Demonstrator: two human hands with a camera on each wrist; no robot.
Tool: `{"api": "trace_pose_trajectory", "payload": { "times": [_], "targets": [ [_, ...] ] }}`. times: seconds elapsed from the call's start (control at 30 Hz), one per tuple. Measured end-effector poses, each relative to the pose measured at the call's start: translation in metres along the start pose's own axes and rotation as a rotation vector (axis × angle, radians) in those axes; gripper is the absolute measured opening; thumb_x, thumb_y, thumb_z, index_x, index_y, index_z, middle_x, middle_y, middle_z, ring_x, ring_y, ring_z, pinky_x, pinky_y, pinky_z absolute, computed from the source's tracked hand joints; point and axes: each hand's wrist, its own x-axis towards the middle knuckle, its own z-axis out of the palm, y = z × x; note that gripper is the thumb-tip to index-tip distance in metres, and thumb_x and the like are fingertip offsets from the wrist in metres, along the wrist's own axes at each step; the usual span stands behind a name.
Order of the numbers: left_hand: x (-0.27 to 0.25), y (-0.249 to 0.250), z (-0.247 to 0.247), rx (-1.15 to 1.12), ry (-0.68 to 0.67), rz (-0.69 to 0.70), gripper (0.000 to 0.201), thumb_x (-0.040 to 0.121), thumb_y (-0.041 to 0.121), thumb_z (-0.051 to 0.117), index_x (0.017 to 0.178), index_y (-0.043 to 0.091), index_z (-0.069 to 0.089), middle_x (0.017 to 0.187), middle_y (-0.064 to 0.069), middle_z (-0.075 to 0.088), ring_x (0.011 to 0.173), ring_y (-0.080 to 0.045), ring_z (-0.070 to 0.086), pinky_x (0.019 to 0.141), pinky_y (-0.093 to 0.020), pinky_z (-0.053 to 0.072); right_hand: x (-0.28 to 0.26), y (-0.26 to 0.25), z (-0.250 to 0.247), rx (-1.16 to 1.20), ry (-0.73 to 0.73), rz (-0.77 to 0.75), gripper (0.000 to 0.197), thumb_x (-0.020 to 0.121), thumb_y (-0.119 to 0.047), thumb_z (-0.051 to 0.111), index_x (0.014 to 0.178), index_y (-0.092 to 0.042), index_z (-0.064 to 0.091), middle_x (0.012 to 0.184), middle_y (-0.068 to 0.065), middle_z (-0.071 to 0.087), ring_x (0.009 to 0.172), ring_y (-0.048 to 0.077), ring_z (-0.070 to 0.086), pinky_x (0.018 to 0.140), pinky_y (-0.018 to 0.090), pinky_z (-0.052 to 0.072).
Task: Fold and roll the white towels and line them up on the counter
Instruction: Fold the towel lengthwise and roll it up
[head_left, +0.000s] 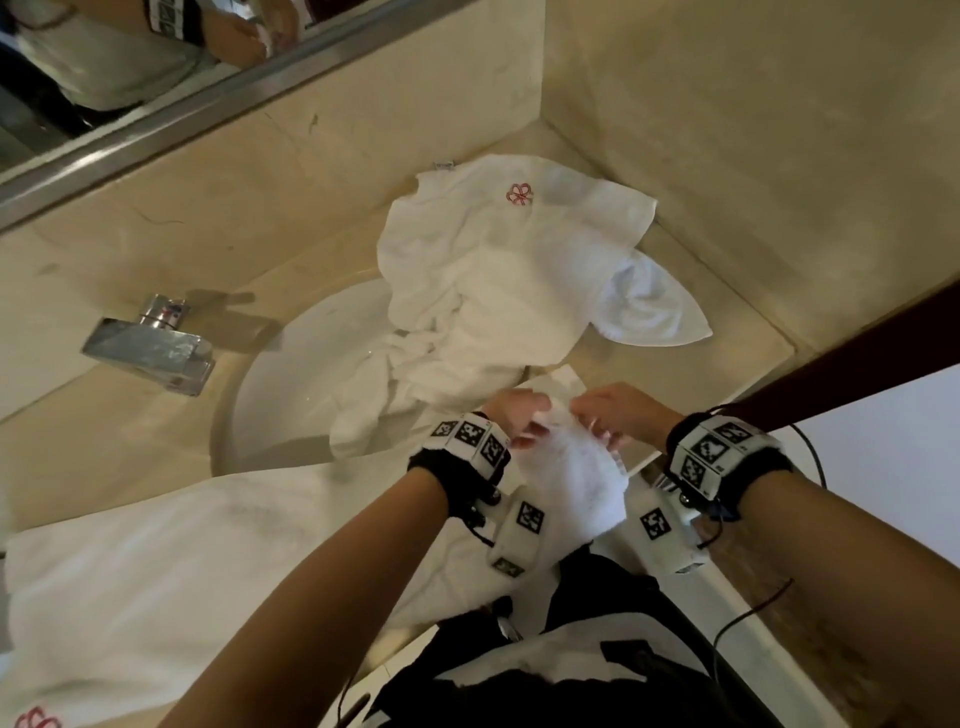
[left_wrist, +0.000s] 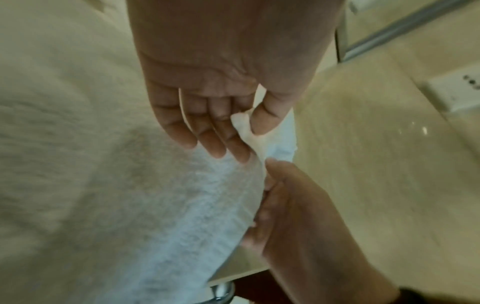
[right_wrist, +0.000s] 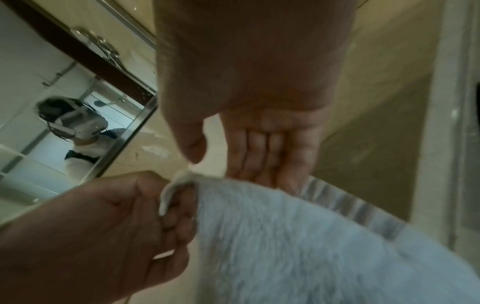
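Both hands at near edge of desk (head_left: 701, 291): left hand (head_left: 511, 415) and right hand (head_left: 618, 415) pinch top edge of small white towel (head_left: 571, 483). Folding just starting. Crumpled towel heap (head_left: 493, 291) over sink (head_left: 291, 384), flat towel (head_left: 156, 571) near left unrolled; none lined up.

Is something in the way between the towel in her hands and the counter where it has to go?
Yes. Both hands, left and right, pinch the small towel. The counter ahead is mostly covered by a crumpled towel heap spilling into the sink, and another towel lies on the left.
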Motion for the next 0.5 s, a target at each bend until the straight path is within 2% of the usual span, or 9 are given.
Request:
{"api": "trace_pose_trajectory", "payload": {
  "times": [0.07,0.1,0.17,0.2,0.27,0.3,0.37,0.43,0.5],
  "targets": [
    [0.005,0.007,-0.001,-0.041,0.042,0.006,0.011,0.091,0.01,0.048,0.081,0.011,0.053,0.07,-0.004,0.054,0.051,-0.012,0.052,0.051,-0.024,0.039,-0.001,-0.005,0.003,-0.169,-0.151,0.027,0.048,0.093,-0.043,0.05,0.112,0.0,0.06,0.111,0.011,0.064,0.094,0.025,0.061,0.088,0.032,0.047],
    [0.009,0.009,-0.002,-0.054,0.055,0.02,0.013,0.09,0.011,0.048,0.078,0.013,0.052,0.067,-0.004,0.056,0.053,-0.013,0.05,0.052,-0.024,0.038,0.0,-0.004,0.005,-0.291,-0.156,0.02,0.049,0.091,-0.046,0.052,0.114,-0.003,0.059,0.115,0.007,0.061,0.099,0.023,0.058,0.091,0.031,0.044],
    [0.014,0.01,0.0,-0.036,0.075,0.076,0.009,0.093,0.013,0.047,0.085,0.015,0.052,0.06,0.002,0.059,0.056,-0.012,0.046,0.053,-0.022,0.036,0.002,0.001,0.007,-0.417,-0.069,0.007,0.028,0.091,-0.037,0.056,0.094,-0.01,0.06,0.1,0.005,0.062,0.088,0.019,0.052,0.078,0.026,0.037],
    [0.017,0.008,0.0,0.011,0.096,0.126,0.006,0.094,0.014,0.047,0.09,0.015,0.051,0.063,0.002,0.057,0.058,-0.012,0.045,0.054,-0.022,0.036,0.003,0.004,0.007,-0.437,-0.022,0.012,0.025,0.092,-0.033,0.054,0.092,-0.009,0.061,0.091,0.006,0.06,0.085,0.02,0.051,0.074,0.025,0.035],
    [0.023,0.001,-0.005,0.214,0.175,0.248,0.009,0.094,0.016,0.048,0.099,0.012,0.054,0.082,-0.005,0.058,0.073,-0.019,0.054,0.065,-0.027,0.044,0.002,0.007,0.007,-0.426,0.021,0.065,0.034,0.094,-0.03,0.05,0.111,-0.001,0.058,0.092,0.007,0.055,0.09,0.024,0.053,0.071,0.026,0.036],
    [0.028,-0.002,-0.009,0.346,0.23,0.277,0.018,0.092,0.017,0.05,0.107,0.009,0.055,0.098,-0.011,0.06,0.09,-0.026,0.058,0.078,-0.031,0.046,0.002,0.008,0.007,-0.391,0.029,0.092,0.038,0.095,-0.028,0.049,0.118,0.002,0.054,0.091,0.006,0.054,0.091,0.025,0.054,0.07,0.027,0.04],
    [0.035,-0.009,-0.019,0.631,0.272,0.241,0.033,0.091,0.02,0.049,0.122,0.006,0.051,0.123,-0.015,0.053,0.115,-0.032,0.05,0.098,-0.036,0.041,0.0,0.01,0.008,-0.329,0.049,0.133,0.038,0.096,-0.027,0.047,0.119,0.003,0.052,0.089,0.006,0.052,0.094,0.029,0.058,0.072,0.031,0.048],
    [0.039,-0.017,-0.03,0.877,0.25,0.148,0.035,0.093,0.023,0.046,0.125,0.008,0.048,0.128,-0.015,0.051,0.118,-0.032,0.048,0.099,-0.035,0.038,0.001,0.012,0.008,-0.316,0.067,0.167,0.042,0.096,-0.031,0.047,0.114,0.006,0.054,0.091,0.01,0.053,0.089,0.028,0.059,0.069,0.032,0.051],
    [0.042,-0.022,-0.041,0.952,0.216,0.126,0.032,0.095,0.024,0.044,0.122,0.009,0.049,0.126,-0.014,0.054,0.11,-0.03,0.052,0.092,-0.035,0.04,0.003,0.013,0.009,-0.314,0.072,0.194,0.044,0.095,-0.035,0.048,0.111,0.006,0.056,0.092,0.013,0.056,0.083,0.027,0.059,0.062,0.031,0.052]
  ]
}}
